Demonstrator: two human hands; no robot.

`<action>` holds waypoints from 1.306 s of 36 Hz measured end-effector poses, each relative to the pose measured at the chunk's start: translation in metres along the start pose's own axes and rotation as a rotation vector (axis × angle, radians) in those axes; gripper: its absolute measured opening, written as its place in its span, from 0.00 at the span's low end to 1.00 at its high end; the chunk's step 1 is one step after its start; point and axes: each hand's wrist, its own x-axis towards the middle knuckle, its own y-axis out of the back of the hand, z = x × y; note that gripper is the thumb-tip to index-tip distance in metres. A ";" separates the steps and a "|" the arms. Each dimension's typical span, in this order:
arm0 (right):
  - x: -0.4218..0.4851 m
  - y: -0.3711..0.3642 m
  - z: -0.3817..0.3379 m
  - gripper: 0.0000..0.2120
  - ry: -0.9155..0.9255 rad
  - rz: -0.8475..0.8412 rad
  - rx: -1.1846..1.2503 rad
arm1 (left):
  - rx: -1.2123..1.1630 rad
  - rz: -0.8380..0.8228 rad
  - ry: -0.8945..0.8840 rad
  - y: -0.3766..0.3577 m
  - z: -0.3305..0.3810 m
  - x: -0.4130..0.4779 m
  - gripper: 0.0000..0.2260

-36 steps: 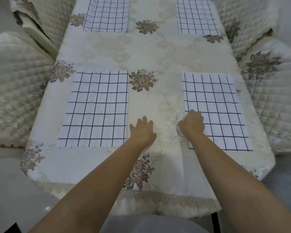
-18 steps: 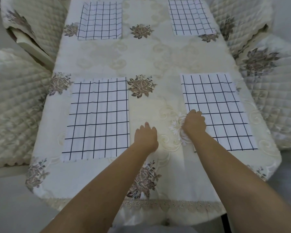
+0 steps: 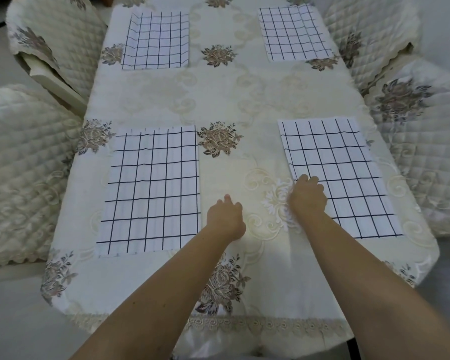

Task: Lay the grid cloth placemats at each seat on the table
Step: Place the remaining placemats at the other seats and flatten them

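Four white placemats with a dark grid lie on the cream embroidered tablecloth (image 3: 218, 100): near left placemat (image 3: 151, 188), near right placemat (image 3: 340, 178), far left placemat (image 3: 156, 40) and far right placemat (image 3: 294, 32). My right hand (image 3: 308, 196) sits knuckles up on the inner edge of the near right placemat, its bent fingers holding that edge; the thumb is hidden. My left hand (image 3: 226, 216) rests on the bare tablecloth between the two near mats, fingers loosely bent, holding nothing. The far right placemat has a fold along its right side.
Quilted cream chair covers flank the table: two on the left (image 3: 24, 165) (image 3: 57, 42) and two on the right (image 3: 421, 141) (image 3: 369, 35). The table's near edge with lace trim (image 3: 244, 326) is just below my forearms. Grey floor lies around.
The view has shifted so the table sits lower in the frame. My left hand's fingers have bent more. My right hand stays on the near right placemat's inner edge.
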 end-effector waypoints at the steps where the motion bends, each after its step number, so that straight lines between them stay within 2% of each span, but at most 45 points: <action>1: 0.000 0.000 0.000 0.17 0.019 0.004 -0.014 | -0.002 0.000 0.001 0.000 0.000 0.000 0.17; 7: -0.003 0.000 0.002 0.15 0.152 0.033 -0.106 | -0.001 0.006 -0.006 0.000 -0.001 0.000 0.16; 21: -0.012 -0.003 -0.013 0.18 0.306 0.046 -0.026 | -0.018 0.008 -0.028 0.000 -0.006 0.000 0.15; 24: -0.013 -0.006 -0.013 0.17 0.363 0.132 -0.019 | -0.020 0.013 -0.039 -0.001 -0.007 0.000 0.16; 26: -0.013 -0.008 -0.013 0.19 0.395 0.142 -0.079 | -0.023 0.014 -0.040 -0.002 -0.008 0.001 0.16; 30: -0.010 -0.018 -0.008 0.25 0.452 0.173 -0.005 | -0.015 0.012 -0.044 -0.002 -0.009 0.002 0.17; 36: -0.014 -0.021 -0.010 0.24 0.454 0.164 -0.002 | -0.018 0.004 -0.051 -0.001 -0.010 0.001 0.19; 40: -0.016 -0.018 -0.012 0.16 0.386 0.091 -0.008 | -0.017 0.003 -0.052 -0.001 -0.010 0.000 0.18; 43: -0.014 -0.024 -0.013 0.18 0.353 0.116 0.036 | -0.016 0.006 -0.049 -0.001 -0.009 0.000 0.19; 47: -0.012 -0.019 -0.014 0.13 0.362 0.094 0.017 | -0.002 0.008 -0.050 -0.001 -0.009 -0.001 0.19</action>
